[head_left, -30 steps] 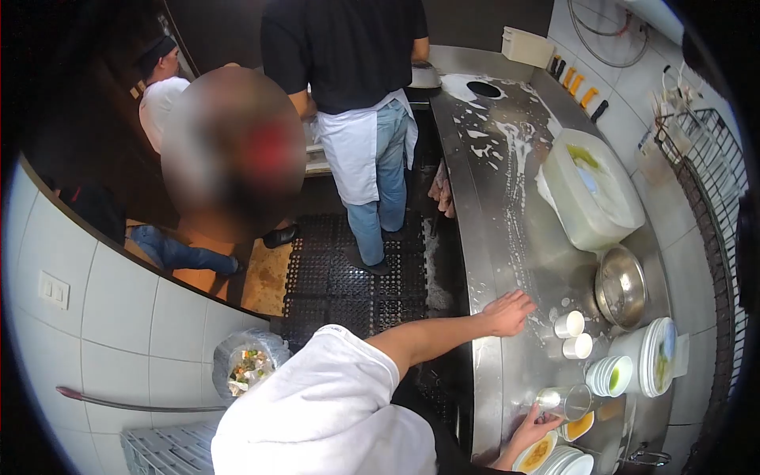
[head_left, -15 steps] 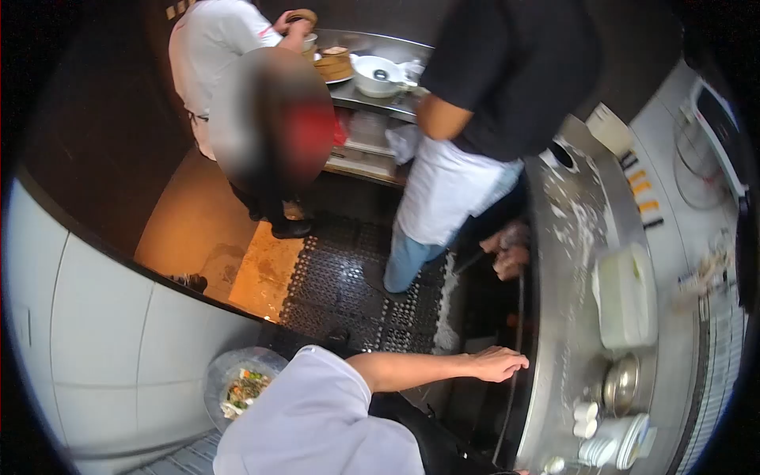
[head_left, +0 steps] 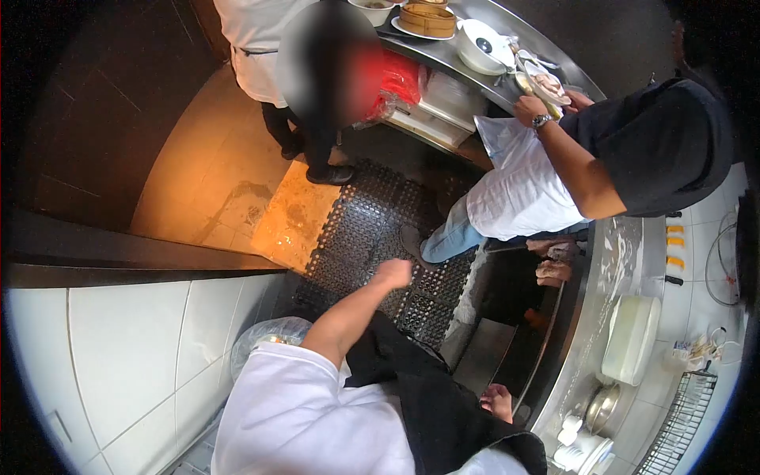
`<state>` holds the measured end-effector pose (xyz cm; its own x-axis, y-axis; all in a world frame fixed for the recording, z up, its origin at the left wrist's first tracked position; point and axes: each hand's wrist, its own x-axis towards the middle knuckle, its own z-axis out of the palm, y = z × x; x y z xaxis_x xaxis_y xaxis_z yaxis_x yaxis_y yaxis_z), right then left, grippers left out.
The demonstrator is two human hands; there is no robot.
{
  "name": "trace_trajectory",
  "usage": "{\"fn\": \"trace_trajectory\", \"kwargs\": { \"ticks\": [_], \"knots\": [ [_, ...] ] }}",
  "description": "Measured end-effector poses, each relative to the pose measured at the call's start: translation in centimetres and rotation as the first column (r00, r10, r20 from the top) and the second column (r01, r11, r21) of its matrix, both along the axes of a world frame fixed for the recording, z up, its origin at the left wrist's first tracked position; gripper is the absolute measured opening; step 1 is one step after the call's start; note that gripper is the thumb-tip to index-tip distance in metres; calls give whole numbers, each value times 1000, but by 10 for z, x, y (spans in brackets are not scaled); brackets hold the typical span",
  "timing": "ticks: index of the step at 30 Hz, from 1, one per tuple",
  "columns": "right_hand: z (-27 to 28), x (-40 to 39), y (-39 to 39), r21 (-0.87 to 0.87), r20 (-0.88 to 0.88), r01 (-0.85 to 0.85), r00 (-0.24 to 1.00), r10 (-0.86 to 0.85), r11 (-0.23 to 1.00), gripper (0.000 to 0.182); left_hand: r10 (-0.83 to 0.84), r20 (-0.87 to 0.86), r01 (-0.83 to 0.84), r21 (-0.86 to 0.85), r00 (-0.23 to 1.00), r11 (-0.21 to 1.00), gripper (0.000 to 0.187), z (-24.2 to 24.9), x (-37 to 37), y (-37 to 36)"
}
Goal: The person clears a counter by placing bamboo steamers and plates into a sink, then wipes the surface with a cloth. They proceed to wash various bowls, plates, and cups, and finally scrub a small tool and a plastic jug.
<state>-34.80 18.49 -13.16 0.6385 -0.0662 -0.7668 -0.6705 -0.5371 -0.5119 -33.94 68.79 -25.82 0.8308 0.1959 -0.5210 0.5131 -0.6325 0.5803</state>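
Observation:
My left hand (head_left: pixel 393 273) hangs over the black perforated floor mat (head_left: pixel 360 214), slightly blurred, its fingers curled into a loose fist with nothing visible in it. Below and to the right, my right hand (head_left: pixel 497 401) is beside my black apron (head_left: pixel 412 396), near the front edge of the steel counter (head_left: pixel 590 317). Its fingers are curled too, and no object shows in them. Behind my left upper arm, a bin with a clear plastic liner (head_left: pixel 265 336) stands against the tiled wall, partly covered.
A co-worker in black (head_left: pixel 633 158) holds a dish of food (head_left: pixel 546 85) at the back counter. Another person in white (head_left: pixel 257 47) stands at left. A bamboo steamer (head_left: pixel 427 21) and a white bowl (head_left: pixel 481 47) are on that counter. A lidded tub (head_left: pixel 631 340) sits on the right counter.
My left hand has swung left from the counter's edge to over the mat. My right hand has come further into view. The co-worker in black now shows both hands and a dish.

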Motion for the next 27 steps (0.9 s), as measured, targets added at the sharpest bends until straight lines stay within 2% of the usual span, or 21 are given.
{"fn": "trace_trajectory", "kwargs": {
  "ticks": [2, 3, 4, 5, 7, 10, 11, 14, 16, 17, 20, 23, 26, 27],
  "knots": [
    [-20, -4, -16, 59, -42, 41, 998, -39, 997, 26, 141, -128, -139, 27, 982, 990, 29, -16, -52, 34],
    [-28, -6, -20, 94, -62, 66, 996, -60, 993, 27, 236, -204, -226, 69, 950, 972, 32, -46, -78, 45],
    [-31, -9, -17, 92, -66, 94, 994, -88, 991, 28, 213, -316, -205, 60, 924, 977, 33, -49, -102, 56],
    [-33, -13, -15, 89, -74, 125, 990, -118, 988, 28, 169, -331, -152, 76, 928, 985, 31, -81, -130, 65],
    [-34, -25, -9, 101, -81, 173, 983, -165, 980, 28, 90, -541, -86, 33, 836, 996, 30, -84, -159, 80],
    [-36, -50, 7, 114, -69, 228, 973, -221, 967, 23, 181, -621, -271, -53, 763, 961, 28, -75, -178, 87],
    [-39, -59, 12, 90, -58, 245, 969, -240, 965, 21, 185, -632, -278, -51, 752, 959, 27, -72, -176, 87],
    [-44, -83, 7, 115, -74, 257, 965, -250, 960, 15, 128, -611, -201, -53, 781, 978, 26, -102, -162, 79],
    [-41, -100, 6, 119, -70, 280, 959, -273, 953, 15, -124, -521, 124, -35, 845, 992, 26, -104, -141, 71],
    [-41, -109, 6, 83, -45, 324, 946, -321, 942, 14, -259, -476, 288, -13, 841, 958, 27, -106, -128, 63],
    [-41, -141, -9, 64, -5, 416, 909, -417, 907, 14, -188, -541, 207, -26, 820, 978, 30, -78, -74, 31],
    [-58, -184, -46, 170, -8, 496, 865, -502, 852, 14, -68, -350, 99, 72, 934, 992, 33, -69, -38, -14],
    [-76, -227, -88, 163, -32, 547, 834, -550, 821, 16, -138, -269, 178, 133, 953, 975, 36, -38, -10, -79],
    [-80, -245, -101, 187, -25, 586, 805, -593, 789, 15, -213, -286, 255, 119, 934, 960, 36, -35, -3, -103]
  ]
}}
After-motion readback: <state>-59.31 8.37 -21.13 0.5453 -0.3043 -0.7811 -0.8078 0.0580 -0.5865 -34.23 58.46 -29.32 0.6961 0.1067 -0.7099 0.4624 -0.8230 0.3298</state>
